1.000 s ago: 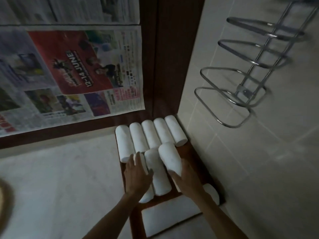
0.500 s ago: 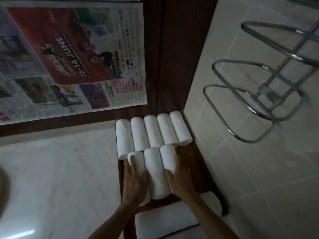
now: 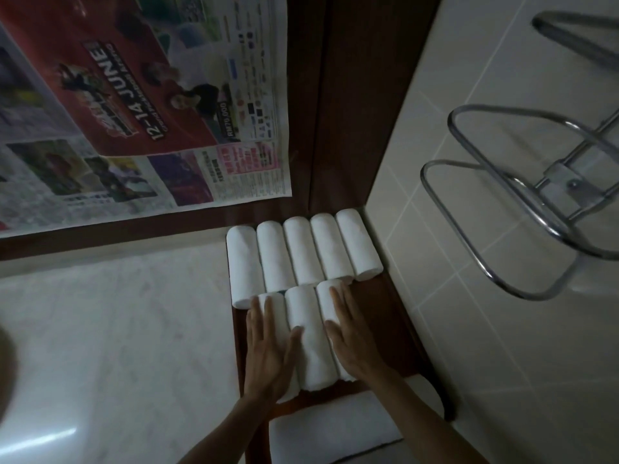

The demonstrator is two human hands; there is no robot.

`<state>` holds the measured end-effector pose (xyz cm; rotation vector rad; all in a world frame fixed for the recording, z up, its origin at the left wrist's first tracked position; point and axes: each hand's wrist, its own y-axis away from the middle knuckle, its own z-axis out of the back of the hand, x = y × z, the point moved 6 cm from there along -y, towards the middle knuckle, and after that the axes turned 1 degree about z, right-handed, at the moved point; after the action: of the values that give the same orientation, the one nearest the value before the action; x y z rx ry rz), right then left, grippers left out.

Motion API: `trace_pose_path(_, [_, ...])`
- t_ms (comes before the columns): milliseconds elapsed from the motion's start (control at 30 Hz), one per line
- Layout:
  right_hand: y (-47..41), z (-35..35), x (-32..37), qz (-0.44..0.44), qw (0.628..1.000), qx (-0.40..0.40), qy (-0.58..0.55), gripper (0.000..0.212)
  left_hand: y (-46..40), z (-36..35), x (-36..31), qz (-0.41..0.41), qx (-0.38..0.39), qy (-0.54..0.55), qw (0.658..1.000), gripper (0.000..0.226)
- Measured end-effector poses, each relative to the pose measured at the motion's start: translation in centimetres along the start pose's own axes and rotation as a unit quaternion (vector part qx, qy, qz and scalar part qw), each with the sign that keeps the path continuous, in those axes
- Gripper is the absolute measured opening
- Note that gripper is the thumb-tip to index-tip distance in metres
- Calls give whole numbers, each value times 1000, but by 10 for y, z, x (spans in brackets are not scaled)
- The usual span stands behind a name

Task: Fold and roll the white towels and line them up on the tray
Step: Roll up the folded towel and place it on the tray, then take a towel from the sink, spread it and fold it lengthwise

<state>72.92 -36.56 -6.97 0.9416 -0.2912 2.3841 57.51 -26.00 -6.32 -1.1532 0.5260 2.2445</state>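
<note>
A dark wooden tray (image 3: pixel 395 316) lies in the corner by the tiled wall. Several rolled white towels (image 3: pixel 303 251) form a back row on it. Three more rolls lie in front. My left hand (image 3: pixel 268 349) rests flat on the left front roll (image 3: pixel 276 308), its thumb against the middle roll (image 3: pixel 313 343). My right hand (image 3: pixel 351 336) lies flat, fingers straight, on the right front roll (image 3: pixel 325 296). A larger white towel (image 3: pixel 335 426) lies crosswise at the tray's near end, partly under my right forearm.
Pale marble counter (image 3: pixel 117 346) spreads to the left of the tray. Newspaper (image 3: pixel 144 105) covers the wall behind, beside a dark wood frame (image 3: pixel 341 95). A chrome wire rack (image 3: pixel 522 209) juts from the tiled wall on the right.
The right front roll, raised in my right hand a second ago, now lies flat beside the middle roll. Both hands have flattened onto the outer rolls. The camera has moved closer.
</note>
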Motion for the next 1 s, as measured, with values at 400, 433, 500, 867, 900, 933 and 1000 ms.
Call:
trace_pose_path(400, [2, 13, 11, -8, 997, 16, 71, 82, 1, 9, -1, 1, 9, 13, 1000, 94])
trace_pose_path(433, [2, 17, 15, -9, 995, 8, 98, 85, 3, 13, -1, -1, 5, 18, 1000, 94])
trace_pose_path(500, [8, 20, 27, -7, 990, -28, 139, 78, 4, 24, 0, -7, -6, 39, 999, 92])
trace_pose_path(867, [16, -99, 214, 111, 991, -69, -9, 37, 27, 201, 57, -26, -119, 23, 992, 19])
trace_pose_path(900, [16, -129, 234, 120, 991, -52, -24, 39, 33, 235, 78, -19, -132, 15, 991, 17])
trace_pose_path(933, [13, -147, 252, 129, 990, -51, -39, 38, 38, 256, 94, -7, -140, 10, 990, 16])
trace_pose_path(1000, [11, -200, 307, 145, 988, -25, -56, 33, 52, 317, 145, 25, -166, 0, 986, 14])
